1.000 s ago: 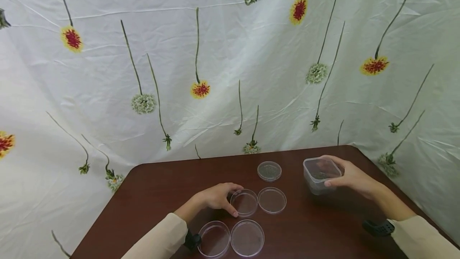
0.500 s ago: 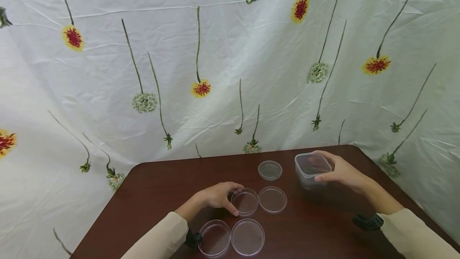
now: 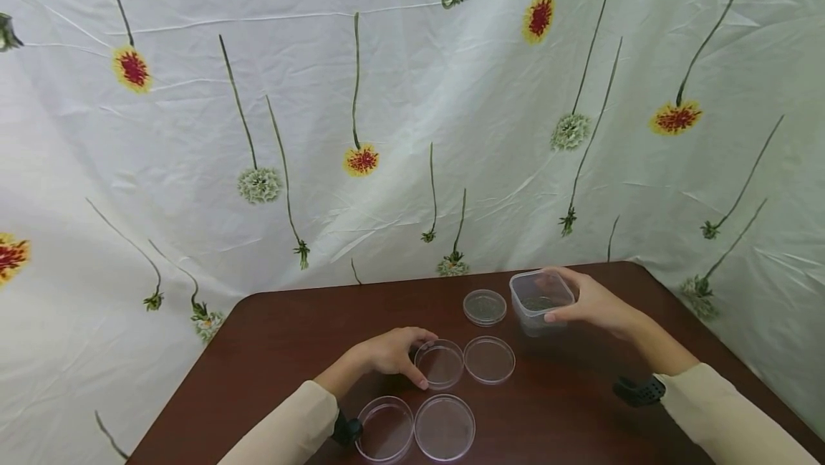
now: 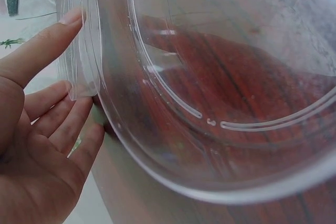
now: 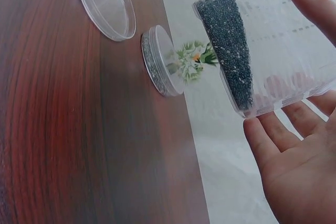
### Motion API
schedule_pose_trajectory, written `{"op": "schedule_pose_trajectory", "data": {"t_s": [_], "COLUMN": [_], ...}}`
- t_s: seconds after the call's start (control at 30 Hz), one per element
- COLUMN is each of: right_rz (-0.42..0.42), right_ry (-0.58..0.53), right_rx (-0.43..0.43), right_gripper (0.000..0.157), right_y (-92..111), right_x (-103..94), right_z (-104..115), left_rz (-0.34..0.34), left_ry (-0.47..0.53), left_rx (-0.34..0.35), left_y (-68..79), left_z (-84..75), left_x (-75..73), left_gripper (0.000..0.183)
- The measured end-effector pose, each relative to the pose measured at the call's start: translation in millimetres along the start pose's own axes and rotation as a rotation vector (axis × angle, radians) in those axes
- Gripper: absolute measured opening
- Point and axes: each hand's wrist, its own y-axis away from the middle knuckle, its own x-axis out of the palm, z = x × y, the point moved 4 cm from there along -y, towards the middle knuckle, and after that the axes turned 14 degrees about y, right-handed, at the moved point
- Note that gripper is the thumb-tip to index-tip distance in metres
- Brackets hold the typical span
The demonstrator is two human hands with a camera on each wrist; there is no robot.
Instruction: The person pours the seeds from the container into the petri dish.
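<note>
My left hand [image 3: 393,352] holds a clear petri dish [image 3: 440,366] by its left side, thumb near and fingers at the far edge. The left wrist view shows the thumb and fingertips on that dish's rim [image 4: 84,72]. My right hand [image 3: 589,305] grips a square clear plastic container [image 3: 540,294] above the table, to the right of the dishes. Small dark seeds [image 5: 228,40] fill its lower part in the right wrist view. A petri dish with similar grains [image 3: 485,307] stands at the back, just left of the container.
Beside the held dish lies another clear petri dish [image 3: 489,360]. Two more, a left one [image 3: 384,429] and a right one [image 3: 444,428], are nearer the front, the left one by my left wrist. The dark wooden table [image 3: 290,336] ends at a flowered curtain [image 3: 399,92].
My right hand has carried the container leftward, closer to the dish of grains at the back. My left hand has stayed at its petri dish.
</note>
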Motion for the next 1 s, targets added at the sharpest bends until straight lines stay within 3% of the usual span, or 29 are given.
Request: {"op": "schedule_pose_trajectory", "data": {"t_s": [0.43, 1.0], "right_rz": [0.023, 0.017], "right_ry": [-0.023, 0.019], "right_rx": [-0.011, -0.054], "right_gripper": [0.084, 0.087], "right_y": [-15, -39], "right_x": [10.5, 38.3], "right_z": [9, 27], "left_rz": [-0.004, -0.005], "left_ry": [0.006, 0.014], "left_rx": [0.002, 0.008], "left_y": [-0.1, -0.4], "left_z": [-1.4, -1.2], "left_x": [-0.3, -0.2], "left_gripper": [0.076, 0.077]}}
